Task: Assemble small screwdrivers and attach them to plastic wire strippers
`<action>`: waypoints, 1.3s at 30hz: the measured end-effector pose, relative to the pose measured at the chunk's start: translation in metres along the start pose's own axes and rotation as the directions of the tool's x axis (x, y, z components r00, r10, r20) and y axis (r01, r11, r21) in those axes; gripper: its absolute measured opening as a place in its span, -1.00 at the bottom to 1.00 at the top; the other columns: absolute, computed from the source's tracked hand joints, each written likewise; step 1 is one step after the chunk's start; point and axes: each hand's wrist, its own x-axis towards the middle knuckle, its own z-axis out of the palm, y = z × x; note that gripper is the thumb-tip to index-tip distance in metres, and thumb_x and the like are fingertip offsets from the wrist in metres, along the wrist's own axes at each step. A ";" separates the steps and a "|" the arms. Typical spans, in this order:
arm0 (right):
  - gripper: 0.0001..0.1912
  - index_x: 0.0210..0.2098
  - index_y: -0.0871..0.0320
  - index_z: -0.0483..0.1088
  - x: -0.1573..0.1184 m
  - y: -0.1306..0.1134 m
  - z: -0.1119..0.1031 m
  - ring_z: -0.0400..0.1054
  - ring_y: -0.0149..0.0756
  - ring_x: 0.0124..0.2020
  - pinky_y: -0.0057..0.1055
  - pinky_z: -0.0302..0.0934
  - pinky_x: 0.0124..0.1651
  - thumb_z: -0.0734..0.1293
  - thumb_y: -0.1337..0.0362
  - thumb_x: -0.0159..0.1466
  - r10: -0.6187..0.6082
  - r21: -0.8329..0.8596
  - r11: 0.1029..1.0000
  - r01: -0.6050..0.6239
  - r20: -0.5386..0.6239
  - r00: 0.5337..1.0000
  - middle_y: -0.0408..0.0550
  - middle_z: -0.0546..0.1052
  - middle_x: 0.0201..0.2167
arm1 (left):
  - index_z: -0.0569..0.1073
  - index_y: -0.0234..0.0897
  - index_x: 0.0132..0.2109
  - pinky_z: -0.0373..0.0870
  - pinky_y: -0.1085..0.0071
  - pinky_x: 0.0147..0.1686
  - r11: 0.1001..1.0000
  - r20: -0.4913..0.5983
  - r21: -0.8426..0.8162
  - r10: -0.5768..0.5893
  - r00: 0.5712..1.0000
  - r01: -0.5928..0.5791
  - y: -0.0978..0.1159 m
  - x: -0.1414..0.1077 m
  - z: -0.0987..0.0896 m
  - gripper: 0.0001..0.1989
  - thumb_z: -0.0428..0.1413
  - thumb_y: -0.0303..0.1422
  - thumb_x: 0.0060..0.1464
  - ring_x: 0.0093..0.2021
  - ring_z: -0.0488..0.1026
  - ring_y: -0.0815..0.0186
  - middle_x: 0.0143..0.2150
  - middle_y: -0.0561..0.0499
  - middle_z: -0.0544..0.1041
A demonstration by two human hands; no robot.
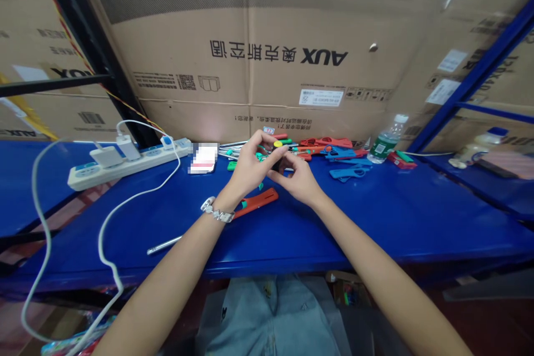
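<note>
My left hand (pixel 249 168) and my right hand (pixel 302 179) meet over the middle of the blue table. Between their fingers is a small black part (pixel 276 166) with a round yellow piece (pixel 277 145) at its top; the fingers cover most of it. Just below, an orange plastic handle shell (pixel 262 199) with a teal bit in it lies flat, partly behind my left wrist. A thin silver tube (pixel 164 245) rests left of that wrist. Behind my hands, a pile of metal rods (pixel 232 151) and green pieces is partly hidden.
Blue plastic shells (pixel 348 172) and orange-red shells (pixel 325 143) lie to the right. Beyond them stand a water bottle (pixel 384 142) and a red box (pixel 400 160). Leftward are a white card (pixel 204 158) and a power strip (pixel 137 161) with a trailing white cable (pixel 142 192). Cardboard (pixel 267 83) walls the back.
</note>
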 end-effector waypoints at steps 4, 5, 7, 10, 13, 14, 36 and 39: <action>-0.53 -0.49 0.10 0.31 0.001 0.004 0.001 0.27 -0.30 -0.41 -0.31 0.25 -0.25 0.47 -0.12 0.21 0.002 -0.009 1.000 -0.002 -0.021 1.000 -0.16 0.40 -0.51 | 0.50 -0.14 -0.14 0.42 0.28 -0.16 1.000 -0.024 0.008 0.006 1.000 -0.006 0.001 0.000 0.001 -0.79 0.31 -0.19 0.17 -0.17 0.49 0.27 -0.15 -0.03 0.56; -0.54 -0.47 0.10 0.34 0.001 0.004 0.000 0.30 -0.28 -0.38 -0.29 0.27 -0.23 0.45 -0.13 0.24 0.001 -0.003 1.000 -0.001 0.012 1.000 -0.14 0.43 -0.49 | 0.51 -0.14 -0.09 0.43 0.28 -0.14 1.000 0.013 0.002 0.008 1.000 -0.008 0.001 0.000 0.000 -0.80 0.25 -0.16 0.23 -0.13 0.50 0.25 -0.08 -0.06 0.58; -0.56 -0.39 0.12 0.42 0.001 0.003 -0.002 0.36 -0.23 -0.32 -0.27 0.30 -0.18 0.39 -0.14 0.30 -0.002 0.016 1.000 0.001 0.085 0.996 -0.09 0.50 -0.42 | 0.54 -0.14 -0.04 0.43 0.27 -0.13 1.000 0.095 -0.002 0.009 0.995 -0.009 0.003 0.000 -0.002 -0.77 0.12 -0.13 0.34 -0.07 0.51 0.22 -0.02 -0.09 0.59; -0.60 -0.27 0.14 0.47 0.000 0.000 -0.002 0.38 -0.21 -0.29 -0.28 0.31 -0.20 0.38 -0.11 0.32 -0.004 0.003 1.000 0.004 0.105 0.995 -0.05 0.52 -0.37 | 0.54 -0.16 -0.14 0.43 0.26 -0.14 1.000 0.089 0.020 0.005 0.996 -0.007 0.002 0.000 -0.004 -0.79 0.16 -0.14 0.31 -0.11 0.51 0.22 -0.14 -0.07 0.60; -0.59 -0.32 0.11 0.42 0.000 -0.001 0.000 0.30 -0.30 -0.41 -0.34 0.27 -0.30 0.50 -0.09 0.20 0.010 -0.010 1.000 -0.010 -0.001 1.000 -0.14 0.45 -0.44 | 0.48 -0.18 -0.21 0.43 0.29 -0.17 1.000 -0.003 0.028 -0.006 1.000 0.006 -0.001 0.000 -0.002 -0.77 0.32 -0.19 0.16 -0.20 0.49 0.27 -0.22 -0.01 0.55; -0.56 -0.37 0.10 0.38 -0.001 -0.001 0.001 0.28 -0.32 -0.44 -0.35 0.25 -0.33 0.53 -0.10 0.15 0.027 0.008 1.000 -0.027 -0.029 0.999 -0.17 0.42 -0.49 | 0.46 -0.18 -0.21 0.42 0.30 -0.18 0.999 -0.018 0.032 -0.007 1.000 0.008 -0.001 0.000 -0.001 -0.75 0.34 -0.20 0.13 -0.20 0.49 0.28 -0.22 0.01 0.54; -0.63 -0.50 0.05 0.19 -0.026 0.011 -0.045 0.28 -0.35 -0.62 -0.40 0.09 -0.47 0.37 0.04 0.29 0.347 -0.298 0.870 -0.393 -0.195 0.917 -0.22 0.39 -0.68 | 0.49 -0.24 -0.10 0.43 0.18 -0.07 0.800 0.569 0.554 -0.165 0.805 -0.228 -0.021 -0.038 -0.022 -0.83 0.14 -0.24 0.32 -0.09 0.47 0.11 -0.13 -0.09 0.54; -0.69 -0.51 0.08 0.25 -0.035 0.016 -0.051 0.34 -0.30 -0.49 -0.39 0.01 -0.42 0.39 0.12 0.27 0.432 -0.587 0.672 -0.451 -0.184 0.883 -0.17 0.47 -0.58 | 0.43 -0.29 -0.14 0.40 0.14 -0.07 0.691 0.580 0.653 -0.192 0.791 -0.311 -0.019 -0.040 -0.014 -0.81 0.07 -0.24 0.37 -0.13 0.45 0.08 -0.16 -0.14 0.51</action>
